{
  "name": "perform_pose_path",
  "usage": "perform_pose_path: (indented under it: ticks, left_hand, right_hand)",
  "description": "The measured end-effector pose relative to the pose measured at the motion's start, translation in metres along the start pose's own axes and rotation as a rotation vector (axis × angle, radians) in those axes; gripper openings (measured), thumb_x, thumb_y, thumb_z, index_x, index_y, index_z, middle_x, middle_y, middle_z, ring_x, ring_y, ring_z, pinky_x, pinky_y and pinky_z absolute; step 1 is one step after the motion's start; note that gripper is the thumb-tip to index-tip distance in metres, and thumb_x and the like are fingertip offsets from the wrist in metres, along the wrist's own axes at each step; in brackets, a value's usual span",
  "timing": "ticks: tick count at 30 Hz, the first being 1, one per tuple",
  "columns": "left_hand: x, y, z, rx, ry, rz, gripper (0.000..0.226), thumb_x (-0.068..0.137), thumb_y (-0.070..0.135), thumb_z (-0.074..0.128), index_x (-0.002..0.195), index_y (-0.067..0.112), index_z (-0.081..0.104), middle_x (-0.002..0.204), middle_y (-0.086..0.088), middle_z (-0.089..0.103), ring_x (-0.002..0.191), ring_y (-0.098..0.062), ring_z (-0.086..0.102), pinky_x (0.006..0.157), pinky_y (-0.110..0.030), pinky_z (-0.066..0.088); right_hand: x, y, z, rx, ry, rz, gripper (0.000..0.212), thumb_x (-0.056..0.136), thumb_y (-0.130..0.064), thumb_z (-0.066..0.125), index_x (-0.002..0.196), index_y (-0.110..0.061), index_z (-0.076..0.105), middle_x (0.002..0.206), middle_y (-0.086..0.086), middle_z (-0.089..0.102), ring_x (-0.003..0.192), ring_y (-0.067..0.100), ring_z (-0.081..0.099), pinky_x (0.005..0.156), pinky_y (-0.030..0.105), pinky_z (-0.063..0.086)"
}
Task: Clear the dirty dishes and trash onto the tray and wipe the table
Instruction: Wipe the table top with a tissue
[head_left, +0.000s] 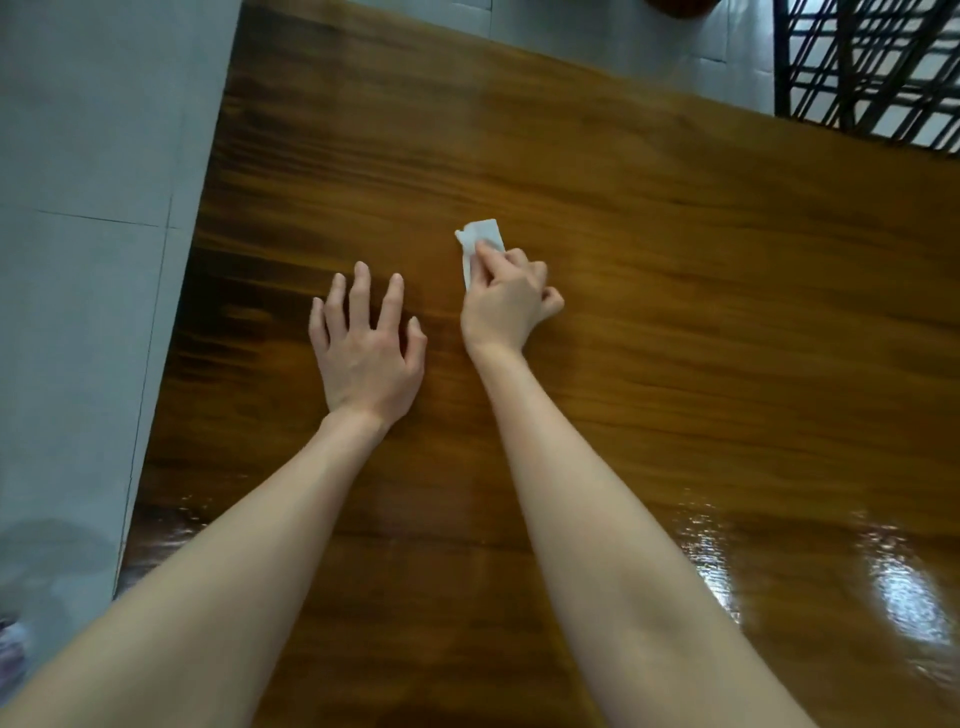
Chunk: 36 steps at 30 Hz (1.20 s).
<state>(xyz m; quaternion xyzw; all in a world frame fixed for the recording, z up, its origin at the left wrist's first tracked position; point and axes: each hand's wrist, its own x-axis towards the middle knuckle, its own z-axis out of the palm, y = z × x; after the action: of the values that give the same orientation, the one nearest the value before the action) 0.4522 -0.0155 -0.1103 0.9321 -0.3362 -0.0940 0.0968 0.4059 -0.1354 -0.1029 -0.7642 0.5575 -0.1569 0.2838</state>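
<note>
Wood, brown and glossy: surface (675, 322), one. It fills most of the view, with the grain running across and a patch of glare at my near right.

Step in hand: wiping. No dishes, trash or tray show here, so I judge the clearing part done as far as this view tells.

Tissue (482, 235), white, folded small, one. It lies flat on the surface near the middle, its far end free and its near end under my fingers.

Next move, as I judge it: firm downward pressure and a sweep along the grain, then pass after pass over the rest of the wood. The tissue is small, so each stroke covers little. It may bunch or slip out if I press only its edge.

Right grip (506, 306): fingers curled, pinching the near end of the tissue and pressing it onto the wood. The arm is stretched forward and nearly straight, with the wrist low.

Left grip (366, 353): spread, fingers fanned and straight, holding nothing. It sits palm down just left of the right grip. Whether the palm touches the wood I cannot tell.

Also present: grey tiled floor (78, 208) along the left; dark metal lattice (872, 67) at the far right corner.
</note>
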Motion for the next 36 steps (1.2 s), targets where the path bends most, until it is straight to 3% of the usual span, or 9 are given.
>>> perform_pose_path:
  ticks: [3,7,10,14,19,23,31,36]
  left_hand:
    - [0.023,-0.001,-0.005,-0.007,0.061,0.023,0.052,0.095,0.042,0.034,0.138,0.017,0.048,0.143,-0.017,0.042,0.133,-0.035,0.035,0.114,-0.051,0.020]
    - [0.036,0.004,0.002,0.037,0.002,0.042,0.058,0.096,0.048,0.024,0.150,0.026,0.030,0.158,-0.011,0.022,0.146,-0.032,0.015,0.117,-0.048,0.001]
    - [0.037,0.002,0.009,0.068,-0.001,0.045,0.060,0.096,0.049,0.018,0.151,0.027,0.025,0.160,-0.010,0.018,0.147,-0.032,0.012,0.117,-0.049,0.002]
    - [0.039,0.003,0.010,0.075,0.015,0.043,0.060,0.096,0.049,0.020,0.150,0.027,0.027,0.158,-0.011,0.021,0.145,-0.033,0.016,0.117,-0.051,0.006]
    - [0.038,0.004,0.010,0.076,0.006,0.039,0.058,0.096,0.050,0.024,0.150,0.028,0.029,0.158,-0.011,0.023,0.145,-0.033,0.018,0.117,-0.051,0.006]
    - [0.035,0.003,0.011,0.063,0.011,0.033,0.058,0.096,0.049,0.025,0.149,0.027,0.031,0.157,-0.011,0.025,0.145,-0.033,0.019,0.116,-0.051,0.008]
    - [0.034,0.007,0.005,0.050,-0.011,0.037,0.061,0.095,0.051,0.022,0.150,0.026,0.031,0.159,-0.010,0.020,0.147,-0.032,0.013,0.117,-0.048,0.000]
    - [0.025,0.031,0.006,0.044,-0.033,0.043,0.054,0.100,0.042,0.030,0.150,0.022,0.030,0.159,-0.011,0.019,0.147,-0.031,0.011,0.117,-0.048,0.002]
  right_hand:
    - [0.017,0.013,-0.010,-0.016,0.016,-0.007,0.021,0.094,-0.029,0.058,0.109,-0.028,0.072,0.101,-0.006,0.067,0.104,0.017,0.047,0.080,0.030,0.013]
    - [0.065,0.035,-0.032,0.015,0.177,0.226,0.023,0.095,-0.031,0.056,0.114,-0.029,0.069,0.107,-0.009,0.065,0.104,0.010,0.041,0.082,0.028,0.012]
    - [0.084,0.027,-0.026,0.056,0.252,0.300,0.024,0.097,-0.027,0.053,0.116,-0.027,0.068,0.104,-0.009,0.063,0.104,0.008,0.042,0.091,0.032,0.019]
    - [0.081,-0.008,0.000,0.024,0.132,0.179,0.024,0.098,-0.023,0.051,0.113,-0.026,0.069,0.109,-0.004,0.064,0.110,0.017,0.046,0.091,0.034,0.018]
    - [0.055,-0.048,0.031,0.028,-0.066,-0.031,0.024,0.098,-0.025,0.053,0.115,-0.027,0.070,0.107,-0.006,0.065,0.107,0.015,0.047,0.091,0.037,0.020]
    - [0.060,-0.014,0.009,-0.043,-0.009,-0.014,0.024,0.096,-0.026,0.054,0.114,-0.029,0.070,0.107,-0.007,0.065,0.107,0.016,0.047,0.087,0.035,0.019]
    - [0.059,0.110,-0.099,-0.046,0.283,0.432,0.025,0.098,-0.028,0.052,0.118,-0.028,0.067,0.116,-0.005,0.063,0.111,0.016,0.048,0.091,0.036,0.021]
    - [0.026,0.101,-0.084,-0.003,0.225,0.290,0.025,0.098,-0.023,0.051,0.115,-0.024,0.069,0.105,-0.001,0.064,0.102,0.019,0.048,0.087,0.035,0.019]
